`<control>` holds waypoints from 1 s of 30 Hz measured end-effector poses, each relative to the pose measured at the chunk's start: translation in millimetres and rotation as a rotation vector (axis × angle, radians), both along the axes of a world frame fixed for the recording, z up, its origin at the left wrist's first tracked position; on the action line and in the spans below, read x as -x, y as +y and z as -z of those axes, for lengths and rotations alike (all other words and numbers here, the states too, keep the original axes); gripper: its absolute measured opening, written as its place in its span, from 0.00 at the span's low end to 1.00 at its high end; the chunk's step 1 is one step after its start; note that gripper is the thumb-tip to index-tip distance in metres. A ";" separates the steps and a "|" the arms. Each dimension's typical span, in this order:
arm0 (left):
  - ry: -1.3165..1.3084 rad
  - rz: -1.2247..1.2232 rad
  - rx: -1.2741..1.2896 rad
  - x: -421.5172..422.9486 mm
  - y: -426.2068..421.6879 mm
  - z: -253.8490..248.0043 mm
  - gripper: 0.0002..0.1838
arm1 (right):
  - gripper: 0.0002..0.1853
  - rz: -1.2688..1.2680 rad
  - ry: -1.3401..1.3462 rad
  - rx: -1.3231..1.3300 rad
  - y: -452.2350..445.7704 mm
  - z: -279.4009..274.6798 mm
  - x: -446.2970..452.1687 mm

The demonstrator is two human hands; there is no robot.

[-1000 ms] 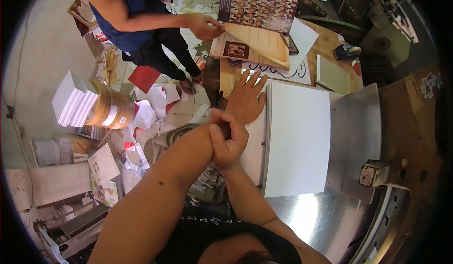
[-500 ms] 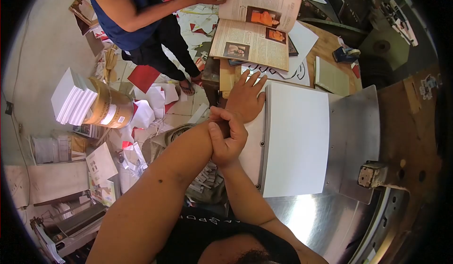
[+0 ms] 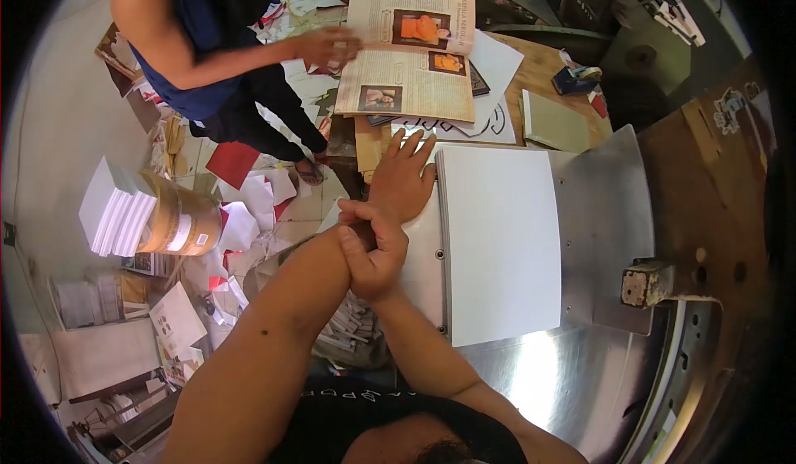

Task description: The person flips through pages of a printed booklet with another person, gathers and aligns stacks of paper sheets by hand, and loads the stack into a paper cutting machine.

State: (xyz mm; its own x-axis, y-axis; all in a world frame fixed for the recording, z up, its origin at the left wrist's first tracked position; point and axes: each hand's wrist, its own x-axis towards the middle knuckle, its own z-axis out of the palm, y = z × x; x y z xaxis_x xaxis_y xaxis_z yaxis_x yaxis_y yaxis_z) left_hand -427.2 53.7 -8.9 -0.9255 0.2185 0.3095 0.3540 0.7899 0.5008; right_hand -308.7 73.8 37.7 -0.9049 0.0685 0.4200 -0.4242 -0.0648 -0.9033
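My left hand [image 3: 403, 179] lies palm down with its fingers spread, beside the near left corner of a thick stack of white paper [image 3: 502, 244]. Its fingertips reach toward printed sheets with black lettering [image 3: 489, 126]. My right hand [image 3: 375, 252] is wrapped around my left wrist, fingers curled over it. The paper stack rests on a metal machine bed [image 3: 601, 240], squared up. Beyond it, an open magazine [image 3: 406, 82] with text and orange pictures lies on a wooden table [image 3: 510, 74]. A co-worker's hand [image 3: 332, 48] is at its left edge, another at its top.
A co-worker in a dark blue top stands at the upper left. A brown drum [image 3: 184, 215] carries a stack of white blocks [image 3: 120, 207]. Paper scraps litter the floor. A tape dispenser [image 3: 578, 78] and a greenish book [image 3: 554, 121] sit on the table; a metal block [image 3: 647, 285] juts from the right.
The co-worker's upper magazine page has come down flatter, and one of their hands has moved down to the left edge. The whole view has shifted; my hands keep the same hold.
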 end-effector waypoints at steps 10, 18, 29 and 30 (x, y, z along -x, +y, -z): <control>-0.014 0.001 -0.019 -0.8 0.2 -0.9 0.28 | 0.17 0.011 0.020 -0.007 0.6 -3.7 1.6; -0.025 0.010 -0.002 1.2 -1.2 -3.0 0.28 | 0.15 0.059 -0.013 0.043 -4.8 -8.0 0.9; -0.029 -0.002 -0.044 -0.5 -0.3 -3.0 0.28 | 0.16 0.051 -0.020 0.068 -5.7 -6.4 1.3; -0.019 0.004 -0.051 -0.3 -0.9 -3.4 0.28 | 0.16 0.054 -0.012 0.063 -5.7 -3.8 2.2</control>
State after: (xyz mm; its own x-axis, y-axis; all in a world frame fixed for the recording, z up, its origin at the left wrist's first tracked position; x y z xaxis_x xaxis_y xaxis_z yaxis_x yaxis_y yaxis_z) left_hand -426.9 52.8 -5.5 -0.9306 0.2063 0.3023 0.3466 0.7617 0.5474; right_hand -310.9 68.1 41.5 -0.9041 0.1434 0.4026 -0.4179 -0.0992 -0.9031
